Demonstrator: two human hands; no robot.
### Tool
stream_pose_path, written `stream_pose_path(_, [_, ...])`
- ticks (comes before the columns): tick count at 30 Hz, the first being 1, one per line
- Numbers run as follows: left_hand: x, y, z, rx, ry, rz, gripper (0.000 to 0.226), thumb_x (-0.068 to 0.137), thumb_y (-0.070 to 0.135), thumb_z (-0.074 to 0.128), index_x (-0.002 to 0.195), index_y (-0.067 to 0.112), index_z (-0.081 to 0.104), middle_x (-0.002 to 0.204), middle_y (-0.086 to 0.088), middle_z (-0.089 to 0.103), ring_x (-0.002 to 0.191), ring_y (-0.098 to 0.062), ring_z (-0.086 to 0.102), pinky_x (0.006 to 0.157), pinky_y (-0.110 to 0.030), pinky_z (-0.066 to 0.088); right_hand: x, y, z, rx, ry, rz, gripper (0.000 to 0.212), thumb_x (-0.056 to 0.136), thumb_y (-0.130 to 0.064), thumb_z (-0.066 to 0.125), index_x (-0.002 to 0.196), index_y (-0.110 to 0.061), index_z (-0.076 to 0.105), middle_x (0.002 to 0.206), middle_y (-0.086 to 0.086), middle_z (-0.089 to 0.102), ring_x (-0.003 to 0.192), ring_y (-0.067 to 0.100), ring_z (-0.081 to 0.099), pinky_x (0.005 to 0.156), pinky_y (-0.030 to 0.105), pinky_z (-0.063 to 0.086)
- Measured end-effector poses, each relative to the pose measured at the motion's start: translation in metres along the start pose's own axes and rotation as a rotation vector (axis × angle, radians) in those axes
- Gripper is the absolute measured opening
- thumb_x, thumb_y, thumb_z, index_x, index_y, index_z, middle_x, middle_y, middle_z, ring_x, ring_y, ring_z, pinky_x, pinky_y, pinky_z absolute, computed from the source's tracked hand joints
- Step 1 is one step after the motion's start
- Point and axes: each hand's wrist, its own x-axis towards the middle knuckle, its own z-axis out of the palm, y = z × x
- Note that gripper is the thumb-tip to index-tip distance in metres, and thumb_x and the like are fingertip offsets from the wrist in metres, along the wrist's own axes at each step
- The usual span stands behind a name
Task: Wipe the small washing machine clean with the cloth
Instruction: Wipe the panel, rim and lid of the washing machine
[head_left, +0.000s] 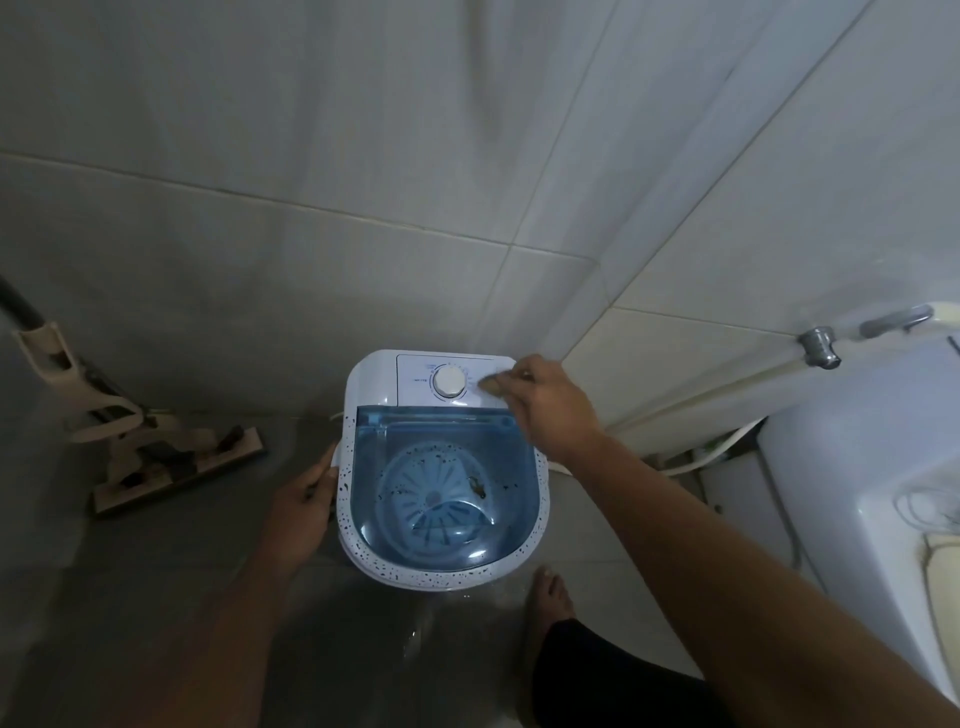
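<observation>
Gleaming wall tiles (311, 130) behind washing machine (374, 379)

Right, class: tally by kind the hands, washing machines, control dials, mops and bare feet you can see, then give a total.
Hands: 2, left hand and right hand
Washing machine: 1
Control dial: 1
Mop: 1
Bare foot: 1
Total: 6

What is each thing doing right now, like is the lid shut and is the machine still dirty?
Small white washing machine: upright on the floor, rim speckled with dark spots.
See-through blue lid: shut, dark specks on it.
Round white dial: setting unreadable.
Small crumpled cloth: pressed on the control panel.
Right hand: holds the cloth.
Left hand: grips the machine's side.
Beige flat mop: leaning against the wall.
</observation>
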Motion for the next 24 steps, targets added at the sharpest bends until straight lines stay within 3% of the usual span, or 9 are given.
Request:
stream_pose_path(3, [0.0,-0.001,-0.003,0.018,-0.01,-0.017,0.036,0.101,0.03,0.049,0.119,0.061,0.057,0.12,0.011,0.069,0.111,-0.009,0.065,0.104,-0.042,0.047,0.022,-0.005,0.012,0.02,0.003,0.19,0.025,0.103,-0.026,0.063,0.126,-0.029,0.074,0.115,0.008,0.057,0.107,0.033,0.055,0.079,0.041,0.058])
stream_pose_path(5, [-0.003,0.003,-0.001,0.024,-0.019,-0.007,0.036,0.102,0.029,0.048,0.129,0.052,0.054,0.122,0.009,0.068,0.112,-0.011,0.064,0.104,-0.038,0.047,0.016,-0.018,0.026,0.032,0.024,0.216,0.027,0.099,-0.019,0.068,0.125,-0.023,0.073,0.114,0.012,0.058,0.105,0.037,0.057,0.075,0.046,0.06])
stream_pose_path(8, [-0.004,0.006,0.002,-0.008,-0.012,0.001,0.038,0.103,0.021,0.046,0.137,0.036,0.053,0.119,0.008,0.066,0.109,-0.011,0.064,0.096,-0.027,0.047,-0.012,-0.027,0.033,-0.022,-0.021,0.079,0.041,0.096,-0.013,0.067,0.136,-0.019,0.064,0.125,0.011,0.058,0.109,0.035,0.058,0.068,0.045,0.06])
stream_pose_path(12, [0.001,-0.002,-0.001,0.015,-0.014,-0.011,0.037,0.102,0.026,0.047,0.13,0.049,0.056,0.113,0.021,0.071,0.11,-0.007,0.065,0.1,-0.036,0.05,-0.02,-0.01,0.019,-0.105,-0.114,-0.132,0.037,0.098,-0.026,0.066,0.135,-0.03,0.067,0.12,0.001,0.06,0.105,0.027,0.059,0.065,0.037,0.057])
stream_pose_path(14, [0.002,-0.003,-0.002,0.007,-0.005,-0.021,0.037,0.102,0.024,0.048,0.13,0.047,0.056,0.097,0.034,0.069,0.106,-0.002,0.065,0.097,-0.031,0.051,-0.005,-0.008,0.002,0.001,-0.08,-0.009,0.032,0.101,-0.031,0.059,0.131,-0.037,0.07,0.113,0.001,0.061,0.103,0.026,0.058,0.073,0.036,0.055])
stream_pose_path(17, [-0.004,0.006,0.001,0.004,-0.002,-0.004,0.035,0.102,0.024,0.048,0.13,0.045,0.054,0.09,0.037,0.064,0.097,0.011,0.063,0.095,-0.027,0.05,0.034,-0.009,-0.009,0.153,0.042,0.207,0.035,0.102,-0.039,0.052,0.128,-0.034,0.073,0.105,0.009,0.061,0.096,0.03,0.062,0.08,0.037,0.056])
stream_pose_path(19, [-0.008,0.01,0.003,0.0,0.001,0.007,0.033,0.103,0.023,0.047,0.128,0.044,0.051,0.091,0.035,0.063,0.081,0.021,0.061,0.081,-0.016,0.048,0.059,-0.018,-0.003,0.168,-0.052,0.186,0.039,0.1,-0.045,0.047,0.127,-0.035,0.074,0.107,0.01,0.061,0.1,0.032,0.062,0.087,0.039,0.055])
stream_pose_path(21, [-0.007,0.009,0.003,0.021,0.01,0.016,0.033,0.103,0.024,0.046,0.13,0.043,0.051,0.095,0.028,0.065,0.084,0.015,0.063,0.074,-0.01,0.045,0.072,-0.032,0.005,0.091,-0.243,0.124,0.033,0.105,-0.039,0.049,0.13,-0.041,0.07,0.116,0.007,0.057,0.109,0.03,0.057,0.093,0.039,0.052])
stream_pose_path(24, [-0.001,0.002,-0.001,0.05,0.013,-0.008,0.035,0.102,0.029,0.048,0.128,0.051,0.053,0.093,0.033,0.069,0.098,0.005,0.066,0.089,-0.023,0.051,0.069,-0.035,0.01,0.009,-0.266,0.08,0.034,0.108,-0.031,0.05,0.135,-0.044,0.066,0.116,0.004,0.054,0.107,0.028,0.053,0.087,0.039,0.052])
